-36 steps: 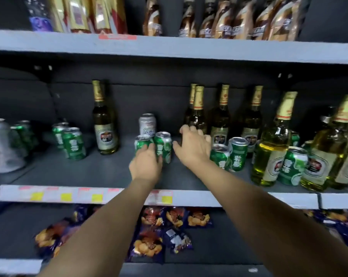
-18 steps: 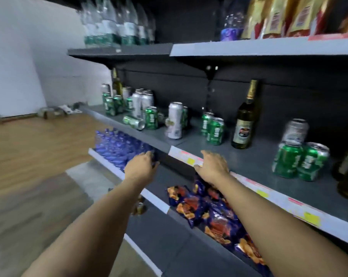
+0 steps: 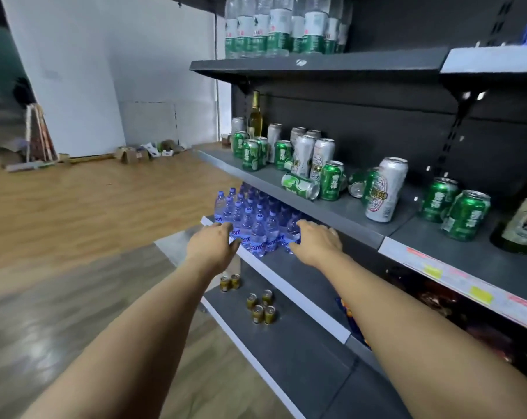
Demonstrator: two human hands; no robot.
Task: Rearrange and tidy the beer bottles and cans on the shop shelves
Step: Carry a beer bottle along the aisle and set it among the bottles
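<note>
- Plainly, from the head view, both bare hands reach forward palm-down with nothing in them: the left hand (image 3: pixel 213 244) and the right hand (image 3: pixel 316 239) have loose, released fingers (image 3: pixel 328 229) over clear plastic water bottles (image 3: pixel 257 225) with blue labels, their lettering only partly readable.
- Beer sits on the grey metal middle shelf (image 3: pixel 341 211), above and beyond the hands.
- Green cans (image 3: pixel 251 154) carry white Chinese characters and stand upright; one green can (image 3: pixel 300 186) lies on its side, long axis along the shelf, top toward the right.
- A tall silver can (image 3: pixel 384 189) with a red-and-green round emblem leans left.
- A glass bottle (image 3: pixel 255 115) with a gold foil neck stands upright at the far end.
- Small gold-coloured tins (image 3: pixel 260 306) stand on the bottom shelf.
</note>
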